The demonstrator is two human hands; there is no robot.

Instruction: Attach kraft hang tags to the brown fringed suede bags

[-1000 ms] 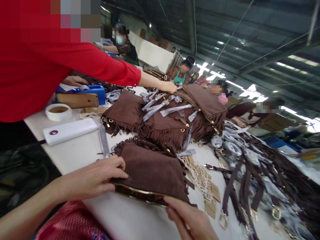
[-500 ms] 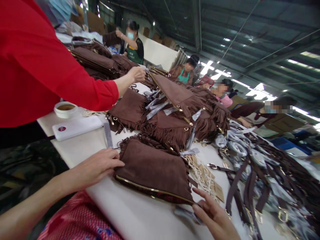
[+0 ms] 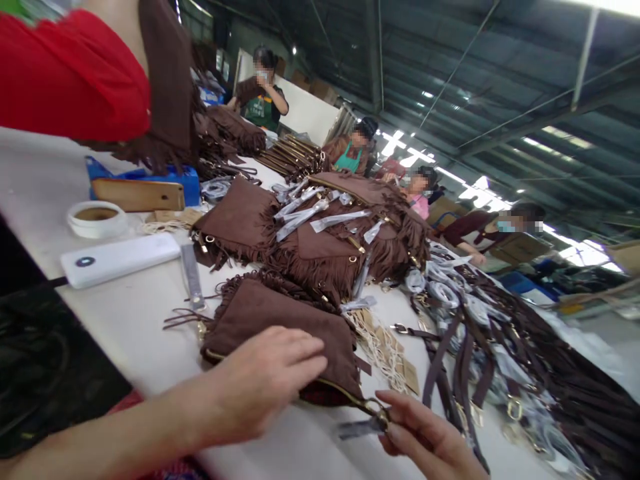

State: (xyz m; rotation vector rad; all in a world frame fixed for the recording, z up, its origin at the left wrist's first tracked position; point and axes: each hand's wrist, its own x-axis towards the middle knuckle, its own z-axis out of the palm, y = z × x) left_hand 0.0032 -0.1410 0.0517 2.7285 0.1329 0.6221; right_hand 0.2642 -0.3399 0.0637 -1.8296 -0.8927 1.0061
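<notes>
A brown suede bag (image 3: 265, 310) with a fringe along its far side lies on the white table in front of me. Its gold zipper faces me, and the mouth gapes towards the right end. Across the bag's near side reaches my left hand (image 3: 273, 377), its fingers stretched out over the suede and holding nothing. At the bag's right corner, my right hand (image 3: 425, 433) pinches a metal strap clasp (image 3: 383, 419) beside a gold ring (image 3: 373, 404). A grey plastic-wrapped piece (image 3: 357, 429) sticks out left of those fingers.
Fringed bags (image 3: 325, 257) are piled behind mine. Brown straps (image 3: 445, 360) with buckles spread to the right, near tags on white strings (image 3: 380, 347). On the left are a white case (image 3: 120, 260), a tape roll (image 3: 97, 220) and a phone (image 3: 140, 195). A co-worker's red sleeve (image 3: 75, 80) reaches in.
My left hand has moved right, from the bag's left corner onto its near side. My right fingers have closed on the clasp. The co-worker's red arm has pulled back left, now with a brown bag.
</notes>
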